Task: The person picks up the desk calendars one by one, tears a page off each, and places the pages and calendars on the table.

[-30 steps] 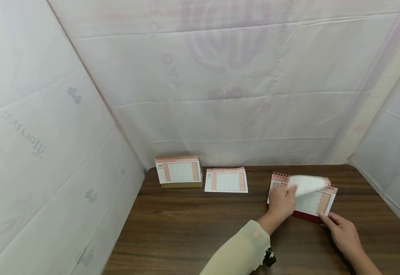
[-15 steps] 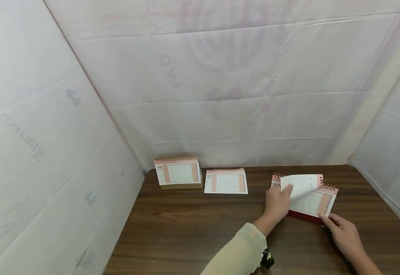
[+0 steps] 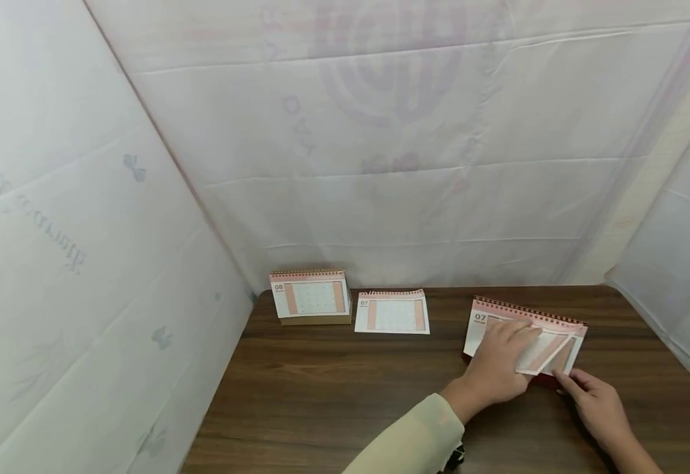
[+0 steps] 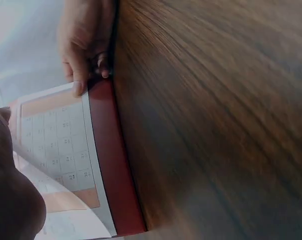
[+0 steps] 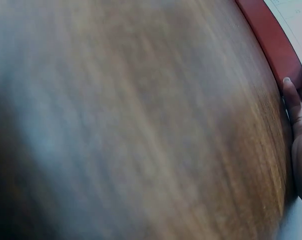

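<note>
A red-based desk calendar (image 3: 477,337) is stood near the far edge of the wood-grained table (image 3: 297,395), toward its far right corner. It is set askew, the right end of its spiral binding being closer to the near edge than the left end. The number 07 is shown at its upper left. Its lower right corner is pinched by the right hand (image 3: 598,403): the thumb is laid on the front, and the other fingers are curled by the end of the red base (image 4: 110,155).

The front is partly covered by the left hand (image 3: 499,362), which is held back upward. A slanting calendar sheet (image 3: 540,350) is seen beneath that hand, its edge curved away from the printed grid in the left wrist view. The fingers are laid over the sheet, but the thumb is hidden; whether the sheet is gripped, and how far the hand is opened, cannot be told. The left forearm is covered by a pale sleeve (image 3: 413,441).

A loose calendar page (image 3: 394,314), also marked 07, is laid flat by the far edge, well apart from both hands. Just beside it, toward the far left corner, a tan-based desk calendar (image 3: 315,299) marked 08 is stood. Beyond the far edge, a white backdrop (image 3: 410,210) is faintly printed in violet and pink.
</note>
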`<state>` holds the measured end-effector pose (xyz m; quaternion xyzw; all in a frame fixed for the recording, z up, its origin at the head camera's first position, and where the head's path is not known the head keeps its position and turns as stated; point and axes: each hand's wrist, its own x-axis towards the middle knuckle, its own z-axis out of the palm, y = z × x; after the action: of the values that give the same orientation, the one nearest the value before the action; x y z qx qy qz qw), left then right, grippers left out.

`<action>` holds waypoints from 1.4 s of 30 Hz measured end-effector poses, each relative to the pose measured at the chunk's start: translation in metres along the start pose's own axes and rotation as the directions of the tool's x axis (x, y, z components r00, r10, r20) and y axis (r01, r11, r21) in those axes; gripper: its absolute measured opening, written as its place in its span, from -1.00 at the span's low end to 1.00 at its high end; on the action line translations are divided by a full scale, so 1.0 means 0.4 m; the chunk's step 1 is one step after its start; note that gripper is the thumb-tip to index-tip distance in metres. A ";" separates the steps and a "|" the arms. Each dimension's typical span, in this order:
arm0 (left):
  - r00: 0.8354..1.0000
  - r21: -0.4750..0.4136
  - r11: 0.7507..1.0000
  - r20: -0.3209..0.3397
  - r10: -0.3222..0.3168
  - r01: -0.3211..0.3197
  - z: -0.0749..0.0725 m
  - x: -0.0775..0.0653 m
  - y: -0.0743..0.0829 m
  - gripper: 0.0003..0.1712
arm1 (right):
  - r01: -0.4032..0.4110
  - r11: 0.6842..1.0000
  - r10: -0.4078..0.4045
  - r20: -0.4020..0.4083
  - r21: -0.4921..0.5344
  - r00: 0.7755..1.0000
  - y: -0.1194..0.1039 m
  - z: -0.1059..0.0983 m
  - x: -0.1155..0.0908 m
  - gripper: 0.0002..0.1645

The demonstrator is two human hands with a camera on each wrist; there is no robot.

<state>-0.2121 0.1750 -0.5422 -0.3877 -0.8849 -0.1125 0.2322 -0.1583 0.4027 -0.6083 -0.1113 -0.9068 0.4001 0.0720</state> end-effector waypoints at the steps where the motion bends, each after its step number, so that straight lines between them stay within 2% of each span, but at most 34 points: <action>1: 1.000 0.065 0.998 0.020 0.017 -0.019 0.001 0.000 0.002 -0.07 | 0.000 1.000 0.000 0.003 0.014 1.000 0.000 0.001 0.000 -0.37; 3: 0.997 0.179 0.982 0.072 0.040 -0.052 0.000 0.000 0.004 0.01 | 0.006 0.999 -0.006 0.001 0.038 1.000 0.003 0.005 0.001 -0.40; 5: 0.990 0.252 0.965 0.131 0.043 -0.076 -0.001 -0.001 0.007 0.07 | 0.011 0.998 -0.011 -0.006 0.057 1.000 0.004 0.008 0.000 -0.45; 7: 0.982 0.286 0.955 0.185 0.026 -0.079 -0.001 -0.001 0.008 0.13 | 0.023 0.998 -0.022 -0.022 0.062 1.000 0.006 0.009 -0.001 -0.51; 10: 0.978 0.297 0.951 0.207 0.022 -0.085 0.002 -0.005 0.003 0.11 | 0.029 0.998 -0.028 -0.029 0.061 0.999 0.005 0.009 -0.003 -0.51; 12: 0.983 0.295 0.951 0.180 0.037 -0.090 0.008 -0.010 -0.006 -0.01 | 0.033 0.998 -0.032 -0.025 0.058 0.999 0.002 0.008 -0.002 -0.48; 16: 0.993 0.288 0.951 0.080 0.091 -0.110 0.022 -0.027 -0.029 -0.27 | 0.029 0.999 -0.028 -0.020 0.035 0.999 -0.004 0.005 -0.004 -0.42; 20: 0.991 0.274 0.954 -0.013 0.132 -0.123 0.032 -0.037 -0.046 -0.38 | 0.013 1.000 -0.012 -0.019 0.025 1.000 -0.006 0.001 -0.006 -0.41; 24: 0.985 0.240 0.963 -0.090 0.148 -0.122 0.033 -0.041 -0.058 -0.44 | -0.007 1.000 0.007 -0.007 0.012 1.000 -0.007 0.001 -0.002 -0.37; 28: 0.982 0.257 0.959 -0.109 0.154 -0.122 0.037 -0.044 -0.066 -0.45 | -0.011 1.000 0.011 -0.004 0.002 1.000 -0.005 0.001 0.001 -0.37; 33: 0.982 0.295 0.950 -0.122 0.147 -0.106 0.043 -0.049 -0.067 -0.33 | 0.004 1.000 -0.003 -0.006 0.006 1.000 -0.002 0.003 0.000 -0.39; 36: 0.980 0.297 0.951 -0.147 0.137 -0.088 0.045 -0.051 -0.065 -0.37 | -0.001 1.000 0.001 0.014 0.013 1.000 -0.002 0.001 0.000 -0.36; 39: 0.977 0.271 0.960 -0.177 0.121 -0.070 0.045 -0.052 -0.063 -0.44 | -0.002 1.000 0.002 0.032 0.018 0.999 -0.002 -0.002 -0.001 -0.36; 42: 0.972 0.202 0.979 -0.222 0.082 -0.036 0.045 -0.051 -0.062 -0.53 | -0.004 1.000 0.003 0.036 0.010 0.999 -0.003 -0.005 -0.001 -0.36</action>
<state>-0.2242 0.1520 -0.5686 -0.3735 -0.8471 -0.0614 0.3731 -0.1574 0.4032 -0.6063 -0.1052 -0.9057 0.4068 0.0554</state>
